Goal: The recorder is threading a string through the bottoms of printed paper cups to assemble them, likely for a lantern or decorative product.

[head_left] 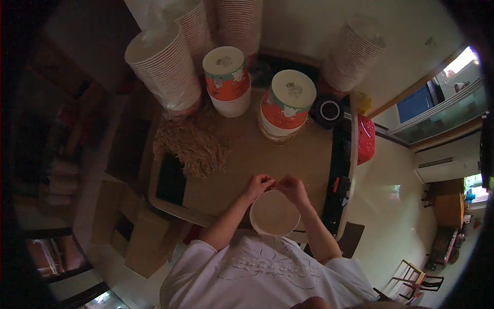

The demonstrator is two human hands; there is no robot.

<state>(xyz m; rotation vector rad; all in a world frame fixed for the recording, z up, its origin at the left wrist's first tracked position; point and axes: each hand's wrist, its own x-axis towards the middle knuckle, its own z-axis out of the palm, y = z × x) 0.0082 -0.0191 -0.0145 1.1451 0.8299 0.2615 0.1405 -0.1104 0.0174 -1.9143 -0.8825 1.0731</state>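
Note:
A round white paper bowl (274, 215) sits at the near edge of the brown table (247, 159), right in front of me. My left hand (259, 185) and my right hand (291, 186) meet at the bowl's far rim, fingers pinched together on something small that I cannot make out. Both forearms come up from below on either side of the bowl.
Tall stacks of paper bowls (165, 69) stand at the back, with two lidded orange-and-white stacks (227, 80) (286, 104) nearer. A heap of straw-like fibres (193, 145) lies left, a black tape roll (330, 110) and a red basket (365, 139) right. Cardboard boxes (139, 232) sit on the floor left.

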